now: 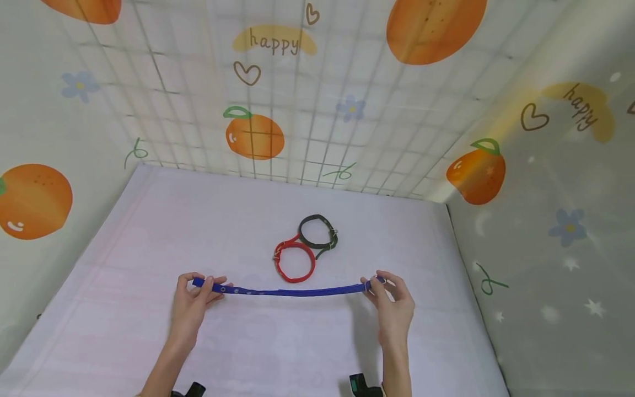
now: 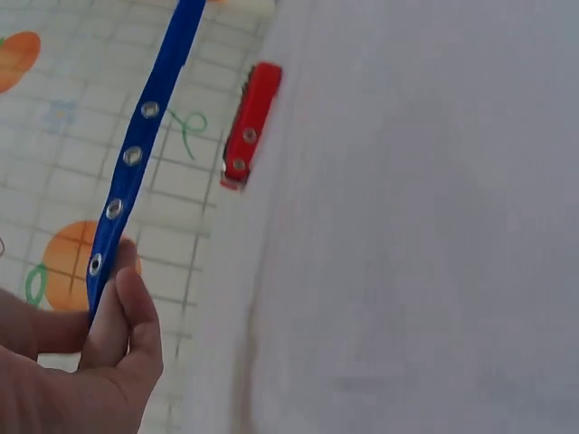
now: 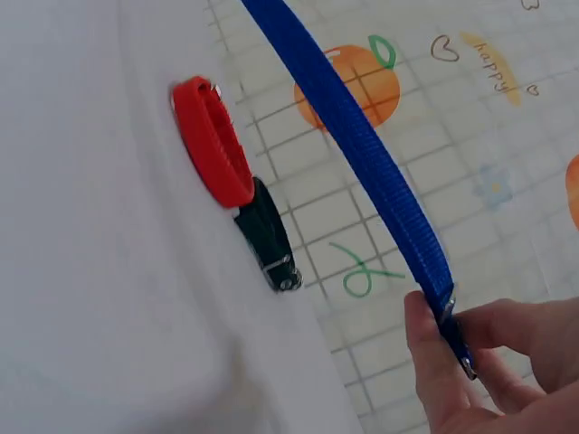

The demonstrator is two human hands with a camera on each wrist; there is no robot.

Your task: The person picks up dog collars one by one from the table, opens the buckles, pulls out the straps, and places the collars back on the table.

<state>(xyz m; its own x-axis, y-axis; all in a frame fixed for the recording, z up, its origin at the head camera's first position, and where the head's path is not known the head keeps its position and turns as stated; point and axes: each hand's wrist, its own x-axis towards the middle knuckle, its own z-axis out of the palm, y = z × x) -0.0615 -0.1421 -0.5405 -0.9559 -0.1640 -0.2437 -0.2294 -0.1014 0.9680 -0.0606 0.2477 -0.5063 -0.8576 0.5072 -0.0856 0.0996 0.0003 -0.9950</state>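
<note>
A blue collar (image 1: 297, 293), a flat strap with metal eyelets toward one end, is stretched nearly straight between both hands above the table. My left hand (image 1: 192, 303) pinches its eyelet end; in the left wrist view several eyelets line the blue strap (image 2: 133, 155). The buckle end is pinched by my right hand (image 1: 394, 309), whose fingers partly cover the metal buckle. Beyond the strap lie a red collar (image 1: 278, 264) and a dark green collar (image 1: 300, 231), each buckled into a ring, touching each other. Both rings also show in the right wrist view.
A white-covered table (image 1: 149, 231) spreads beneath the hands. Behind it rises a wire grid under a translucent sheet printed with oranges, hearts and flowers (image 1: 297, 138). Printed sheets also hang at left and right.
</note>
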